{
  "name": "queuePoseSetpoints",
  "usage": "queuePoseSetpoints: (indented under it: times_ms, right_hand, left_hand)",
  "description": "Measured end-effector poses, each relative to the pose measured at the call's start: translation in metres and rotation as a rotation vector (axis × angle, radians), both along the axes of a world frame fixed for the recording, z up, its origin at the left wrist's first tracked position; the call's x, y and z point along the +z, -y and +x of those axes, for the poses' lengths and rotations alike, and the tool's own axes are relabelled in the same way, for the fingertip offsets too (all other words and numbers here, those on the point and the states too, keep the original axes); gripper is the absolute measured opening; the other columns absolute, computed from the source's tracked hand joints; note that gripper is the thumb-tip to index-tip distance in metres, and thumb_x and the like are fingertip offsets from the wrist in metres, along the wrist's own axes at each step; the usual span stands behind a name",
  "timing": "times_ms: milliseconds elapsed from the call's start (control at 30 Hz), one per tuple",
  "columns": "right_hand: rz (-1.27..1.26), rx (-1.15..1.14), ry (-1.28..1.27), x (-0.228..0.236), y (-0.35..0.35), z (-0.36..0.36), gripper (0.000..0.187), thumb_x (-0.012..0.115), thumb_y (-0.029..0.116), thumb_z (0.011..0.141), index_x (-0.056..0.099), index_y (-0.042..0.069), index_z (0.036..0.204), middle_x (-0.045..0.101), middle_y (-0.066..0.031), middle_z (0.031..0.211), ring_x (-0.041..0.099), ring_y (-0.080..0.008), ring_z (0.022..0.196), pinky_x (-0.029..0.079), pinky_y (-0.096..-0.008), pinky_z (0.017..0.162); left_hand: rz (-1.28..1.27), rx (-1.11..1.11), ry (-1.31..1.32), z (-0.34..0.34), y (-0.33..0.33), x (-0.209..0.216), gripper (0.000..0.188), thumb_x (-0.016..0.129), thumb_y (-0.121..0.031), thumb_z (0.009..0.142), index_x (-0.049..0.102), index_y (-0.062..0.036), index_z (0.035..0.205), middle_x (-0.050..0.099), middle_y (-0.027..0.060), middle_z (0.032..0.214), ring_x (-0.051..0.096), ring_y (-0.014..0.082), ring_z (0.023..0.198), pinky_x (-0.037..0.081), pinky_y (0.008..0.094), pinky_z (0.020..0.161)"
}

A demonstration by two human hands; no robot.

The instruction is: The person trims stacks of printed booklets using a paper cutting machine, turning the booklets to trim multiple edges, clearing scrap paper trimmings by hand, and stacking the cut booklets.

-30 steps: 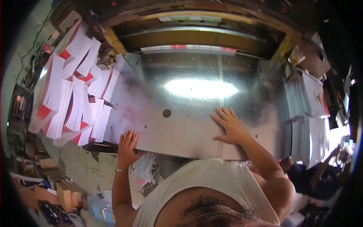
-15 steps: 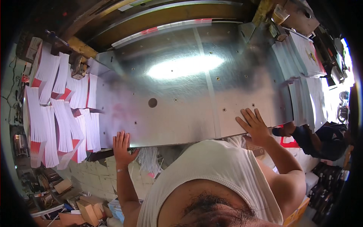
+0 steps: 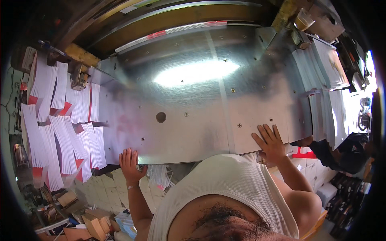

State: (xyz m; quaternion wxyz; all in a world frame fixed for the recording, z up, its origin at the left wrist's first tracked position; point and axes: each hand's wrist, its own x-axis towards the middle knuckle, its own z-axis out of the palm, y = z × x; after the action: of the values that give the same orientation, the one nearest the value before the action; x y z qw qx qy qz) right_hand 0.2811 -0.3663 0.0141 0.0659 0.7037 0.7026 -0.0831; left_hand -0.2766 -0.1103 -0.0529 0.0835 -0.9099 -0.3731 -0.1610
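Observation:
My left hand [image 3: 130, 165] rests on the front edge of a shiny metal worktable [image 3: 189, 138], near its left corner. Its fingers lie flat on the surface, with nothing held. Farther right along the same edge, my right hand [image 3: 271, 144] lies flat with fingers spread, also holding nothing. Stacks of white-paged booklets [image 3: 68, 132] with red-marked covers stand left of my left hand. Beyond my right hand are more paper stacks [image 3: 321, 110] at the table's right side. At the far edge lies a long strip of paper edges [image 3: 171, 33], white and red, under the machine.
A machine beam [image 3: 189, 20] spans the back. A cup [image 3: 303, 20] of brown liquid stands at the far right. Another person in dark clothing [image 3: 341, 154] is beside the right stacks. Paper strips [image 3: 159, 176] hang below the front edge; cardboard boxes [image 3: 94, 225] lie lower left.
The whole view has shifted slightly, with the table and stacks sitting a little lower in it. Both my hands stay flat at the table's front edge.

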Motion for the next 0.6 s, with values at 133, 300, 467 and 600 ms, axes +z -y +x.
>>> queuePoseSetpoints:
  times_ms: [133, 300, 467, 600]
  right_hand:
    - [0.02, 0.002, -0.003, -0.003, -0.002, 0.001, 0.1, 0.086, 0.029, 0.065, 0.04, 0.023, 0.153, 0.035, -0.0128, 0.161, 0.029, -0.0345, 0.15, 0.016, -0.0599, 0.124]
    - [0.109, 0.017, -0.071, -0.015, 0.001, 0.004, 0.101, 0.087, 0.022, 0.059, 0.044, 0.019, 0.15, 0.037, -0.0175, 0.158, 0.033, -0.0409, 0.147, 0.019, -0.064, 0.121]
    - [0.194, 0.071, -0.056, -0.02, 0.007, 0.001, 0.102, 0.086, 0.022, 0.057, 0.044, 0.016, 0.149, 0.037, -0.0211, 0.158, 0.032, -0.044, 0.146, 0.02, -0.0667, 0.12]
    - [0.202, 0.047, -0.031, -0.026, 0.012, 0.006, 0.104, 0.086, 0.023, 0.055, 0.045, 0.016, 0.15, 0.035, -0.0213, 0.159, 0.03, -0.0441, 0.148, 0.019, -0.067, 0.12]
  left_hand:
    - [0.016, 0.005, 0.013, 0.001, -0.002, -0.001, 0.074, 0.074, -0.033, 0.072, 0.056, -0.0055, 0.137, 0.052, 0.0218, 0.148, 0.046, 0.0413, 0.139, 0.03, 0.06, 0.117]
    - [-0.029, 0.011, 0.025, -0.006, 0.0, -0.001, 0.078, 0.077, -0.032, 0.067, 0.056, -0.006, 0.137, 0.051, 0.0208, 0.148, 0.046, 0.0417, 0.139, 0.03, 0.0594, 0.116]
    - [-0.077, 0.052, 0.046, -0.005, 0.003, 0.006, 0.078, 0.078, -0.034, 0.066, 0.056, -0.0093, 0.137, 0.051, 0.0192, 0.15, 0.046, 0.0408, 0.139, 0.03, 0.0596, 0.117]
    - [-0.09, 0.042, 0.047, 0.001, 0.003, 0.01, 0.081, 0.081, -0.033, 0.063, 0.058, -0.0112, 0.137, 0.052, 0.0179, 0.148, 0.047, 0.0397, 0.139, 0.03, 0.0594, 0.116]
